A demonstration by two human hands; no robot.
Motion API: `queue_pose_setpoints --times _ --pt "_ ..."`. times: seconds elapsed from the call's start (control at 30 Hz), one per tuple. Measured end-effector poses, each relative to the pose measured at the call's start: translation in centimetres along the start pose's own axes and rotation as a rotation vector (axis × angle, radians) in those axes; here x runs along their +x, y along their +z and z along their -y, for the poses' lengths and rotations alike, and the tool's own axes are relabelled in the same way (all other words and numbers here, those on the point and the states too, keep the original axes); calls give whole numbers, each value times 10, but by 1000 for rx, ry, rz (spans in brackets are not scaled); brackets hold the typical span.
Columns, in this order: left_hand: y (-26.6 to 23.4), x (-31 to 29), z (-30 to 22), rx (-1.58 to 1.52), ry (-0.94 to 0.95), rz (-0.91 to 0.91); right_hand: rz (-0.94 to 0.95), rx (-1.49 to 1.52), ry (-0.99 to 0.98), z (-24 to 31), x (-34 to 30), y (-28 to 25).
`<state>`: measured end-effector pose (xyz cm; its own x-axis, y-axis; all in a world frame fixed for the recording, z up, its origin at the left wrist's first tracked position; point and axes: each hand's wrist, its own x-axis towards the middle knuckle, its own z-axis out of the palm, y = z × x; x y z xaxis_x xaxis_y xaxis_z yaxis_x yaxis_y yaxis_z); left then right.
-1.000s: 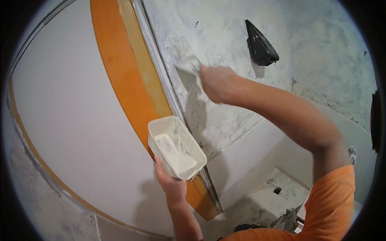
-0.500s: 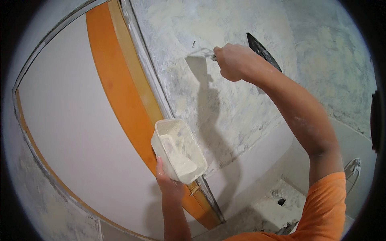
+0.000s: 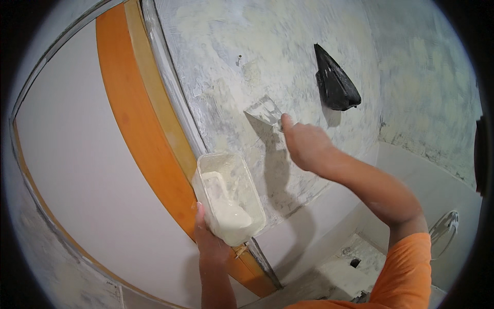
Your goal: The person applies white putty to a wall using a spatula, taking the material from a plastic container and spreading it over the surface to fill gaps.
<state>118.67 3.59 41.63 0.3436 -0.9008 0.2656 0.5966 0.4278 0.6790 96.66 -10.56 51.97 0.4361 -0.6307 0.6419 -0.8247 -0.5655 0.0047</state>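
Note:
My left hand (image 3: 210,234) is closed round the lower left side of a white plastic tub (image 3: 202,203). Pale, creamy filler (image 3: 231,213) lies in the tub and coats its inner walls. In my right hand (image 3: 309,146) is a putty knife (image 3: 266,110) with a wide blade smeared with filler. The blade is at the patchy grey and cream wall (image 3: 221,31), above and to the right of the tub; whether its edge touches the wall I cannot tell. My fingers hide most of the knife's handle.
A black plastic bag (image 3: 337,85) covers something on the wall, right of the knife. To the left stands a white door panel (image 3: 92,154) with an orange strip (image 3: 134,113) and a metal-coloured frame. A hose (image 3: 446,232) hangs at the right, above a dusty ledge (image 3: 342,275).
My right hand has moved down the wall with the putty knife, and the black bag now shows fully. The left hand still holds the tub in nearly the same place.

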Motion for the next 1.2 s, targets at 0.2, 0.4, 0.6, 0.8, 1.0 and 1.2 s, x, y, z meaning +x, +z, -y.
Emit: queue_pose_setpoints --times 0.2,0.4,0.6,0.8,1.0,1.2 --pt "14 4 0 -1 -12 36 -129 -183 2 -9 27 -92" --pt "17 5 9 49 -50 61 -273 -154 -12 -19 59 -80" --pt "9 16 19 14 -83 32 -231 7 51 -16 58 -18" --pt "-21 23 31 -42 -93 64 -219 -77 83 -6 63 -64" --pt "-18 30 44 -9 -91 16 -65 -63 57 -8 29 9" --pt "5 40 18 48 -174 105 -264 -184 0 -8 52 -69"
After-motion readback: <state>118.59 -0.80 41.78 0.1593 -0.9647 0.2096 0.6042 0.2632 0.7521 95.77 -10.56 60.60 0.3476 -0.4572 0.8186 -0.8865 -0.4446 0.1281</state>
